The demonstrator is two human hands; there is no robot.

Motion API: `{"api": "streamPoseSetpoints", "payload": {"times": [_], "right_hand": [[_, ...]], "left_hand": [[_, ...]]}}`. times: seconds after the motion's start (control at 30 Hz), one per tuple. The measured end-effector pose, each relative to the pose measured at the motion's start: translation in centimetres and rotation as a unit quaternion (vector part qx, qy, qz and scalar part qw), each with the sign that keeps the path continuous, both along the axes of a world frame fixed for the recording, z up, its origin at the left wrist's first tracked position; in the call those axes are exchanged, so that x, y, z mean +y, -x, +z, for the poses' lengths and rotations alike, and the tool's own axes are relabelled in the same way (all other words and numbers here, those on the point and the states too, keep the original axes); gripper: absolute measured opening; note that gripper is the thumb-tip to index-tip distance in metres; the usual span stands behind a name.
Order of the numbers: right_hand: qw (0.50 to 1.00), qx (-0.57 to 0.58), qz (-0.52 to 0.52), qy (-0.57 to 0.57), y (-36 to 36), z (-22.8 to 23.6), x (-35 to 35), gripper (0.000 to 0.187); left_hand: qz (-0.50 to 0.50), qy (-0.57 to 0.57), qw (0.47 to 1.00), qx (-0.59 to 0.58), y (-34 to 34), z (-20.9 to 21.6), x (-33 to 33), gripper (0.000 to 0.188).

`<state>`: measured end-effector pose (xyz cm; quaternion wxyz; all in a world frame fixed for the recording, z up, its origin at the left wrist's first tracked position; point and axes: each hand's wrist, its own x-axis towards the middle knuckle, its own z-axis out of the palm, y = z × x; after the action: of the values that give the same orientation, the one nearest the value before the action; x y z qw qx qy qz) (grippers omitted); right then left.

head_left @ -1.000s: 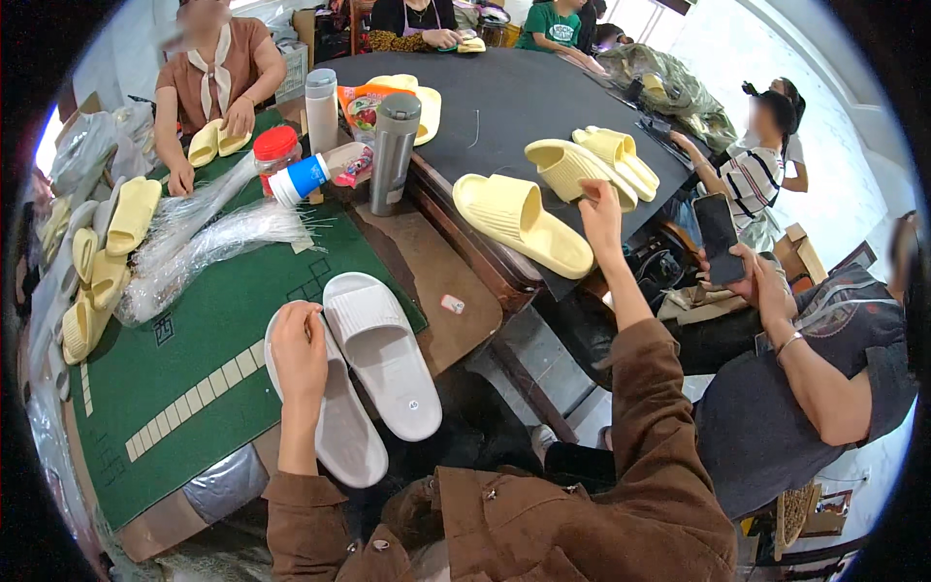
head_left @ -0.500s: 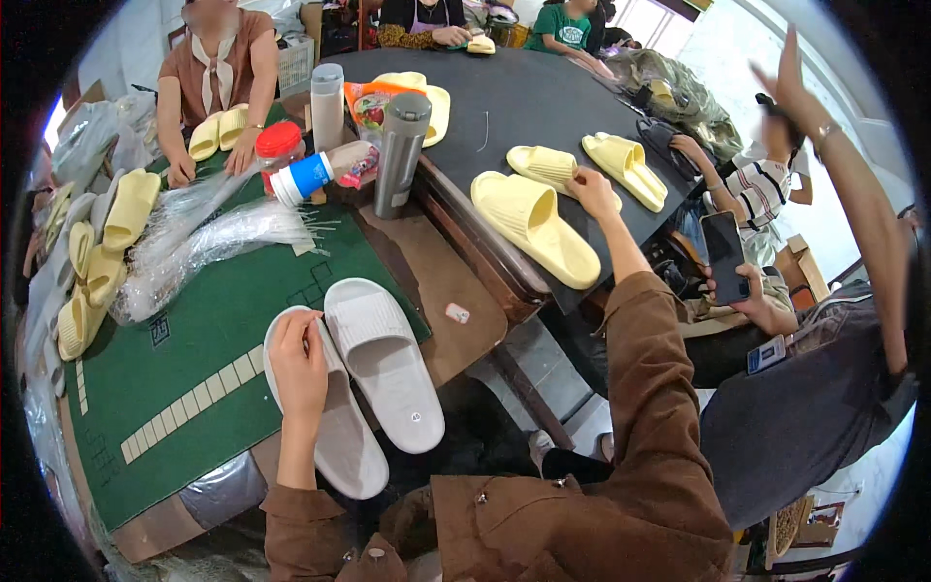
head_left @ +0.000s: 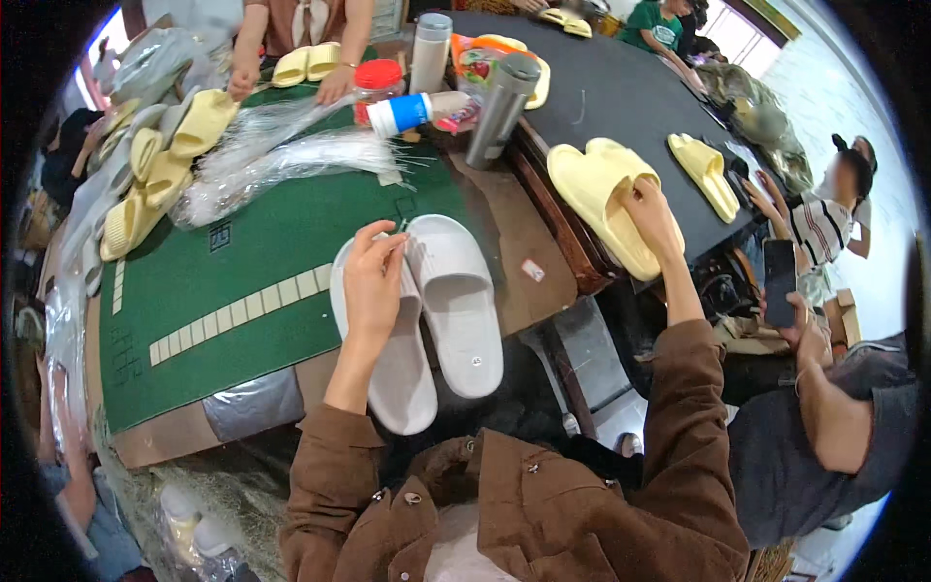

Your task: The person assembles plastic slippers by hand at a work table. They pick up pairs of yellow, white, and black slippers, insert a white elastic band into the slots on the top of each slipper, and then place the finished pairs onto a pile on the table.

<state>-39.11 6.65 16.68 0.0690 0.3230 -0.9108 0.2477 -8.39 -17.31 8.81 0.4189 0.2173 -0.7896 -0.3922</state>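
Note:
A pair of light grey slippers [head_left: 461,315] lies side by side at the near edge of the green-topped table. My left hand [head_left: 373,276] is over the left grey slipper, thumb and fingertips pinched near its toe; anything between them is too small to make out. To the right, on the black table, two pale yellow slippers [head_left: 592,184] lie close against each other. My right hand [head_left: 652,209] reaches into the opening of this pair with curled fingers, gripping a yellow slipper; the fingertips are partly hidden. Another yellow slipper [head_left: 703,177] lies farther right.
Clear plastic ties [head_left: 301,170] lie in a bundle on the green mat [head_left: 281,247]. A grey tumbler [head_left: 502,112], a red-lidded jar [head_left: 378,85] and a blue-and-white cup [head_left: 400,114] stand or lie beyond. More yellow slippers [head_left: 204,123] pile at left. A person holds a phone [head_left: 779,281] at right.
My right hand has drawn the farther yellow slipper up against the nearer one. My left hand's pinched fingers have lifted toward the grey toes. A neighbour's raised arm at right has come down. The view has shifted.

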Motion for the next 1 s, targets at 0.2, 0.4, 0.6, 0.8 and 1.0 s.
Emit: {"api": "streamPoseSetpoints", "payload": {"times": [0.2, 0.4, 0.6, 0.8, 1.0], "right_hand": [[0.996, -0.014, 0.084, -0.024, -6.2, 0.3, -2.3, 0.033], [0.987, -0.085, 0.135, -0.008, -13.9, -4.9, -4.6, 0.03], [0.986, -0.101, 0.097, 0.089, -14.8, -10.2, -5.9, 0.034], [0.983, -0.028, 0.108, 0.143, -14.0, -9.8, -5.7, 0.033], [0.983, -0.059, 0.084, 0.15, -12.9, -11.1, -5.6, 0.032]], "left_hand": [[-0.007, -0.075, 0.996, -0.04, -0.2, -0.1, -1.7, 0.018], [0.03, -0.139, 0.975, 0.173, -0.7, 2.0, -1.2, 0.032], [0.002, 0.152, 0.976, 0.155, -1.9, 2.8, 1.3, 0.022], [-0.073, 0.3, 0.95, -0.044, -1.5, 0.1, 6.6, 0.039], [-0.057, 0.323, 0.931, -0.16, -2.7, -2.3, 3.7, 0.056]]}}
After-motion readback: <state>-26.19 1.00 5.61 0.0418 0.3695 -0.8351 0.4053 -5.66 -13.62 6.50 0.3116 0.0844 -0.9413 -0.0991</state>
